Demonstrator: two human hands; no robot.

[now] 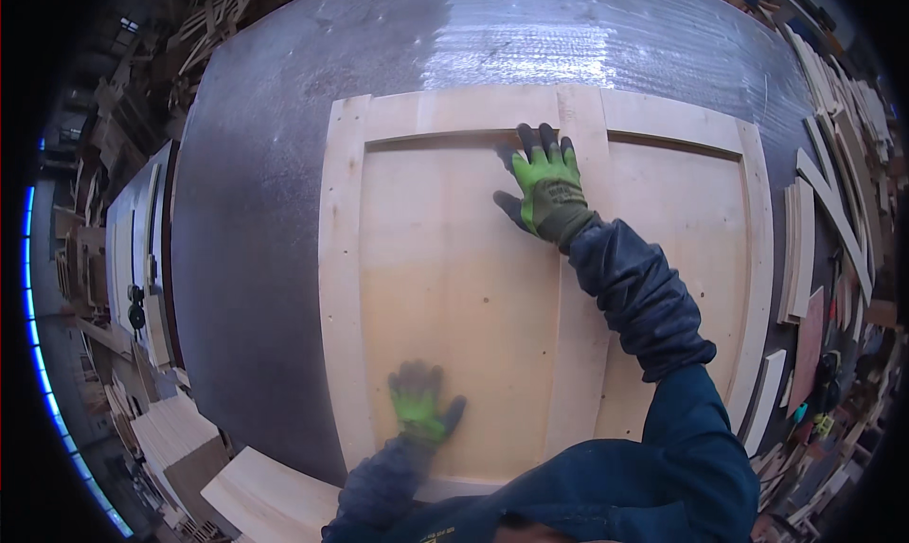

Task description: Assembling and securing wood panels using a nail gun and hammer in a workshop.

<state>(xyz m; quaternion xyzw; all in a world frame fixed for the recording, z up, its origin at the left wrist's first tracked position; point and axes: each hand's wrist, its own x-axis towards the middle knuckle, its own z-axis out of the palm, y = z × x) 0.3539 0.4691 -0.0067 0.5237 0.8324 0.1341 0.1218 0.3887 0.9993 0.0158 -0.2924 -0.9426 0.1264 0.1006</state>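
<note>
A pale wooden panel (445, 287) lies flat, framed by wooden strips, with a vertical strip (579, 354) dividing it. My right hand (549, 185), in a green and dark work glove, reaches to the far part of the frame. Its fingers are spread beside the vertical strip, the tips at the far rail (454, 114), with nothing held. Over the near left part of the panel is my left hand (421, 406), gloved alike and somewhat blurred by motion. Its fingers and thumb are apart and hold nothing; whether it touches the wood I cannot tell.
The panel rests on a large dark, shiny worktable (256, 231). Long wooden strips (797, 249) lie along the right side. Stacked boards (175, 439) stand at the lower left, near a pale board (270, 496) by the table's near edge. Scrap wood (213, 32) is piled beyond the far left.
</note>
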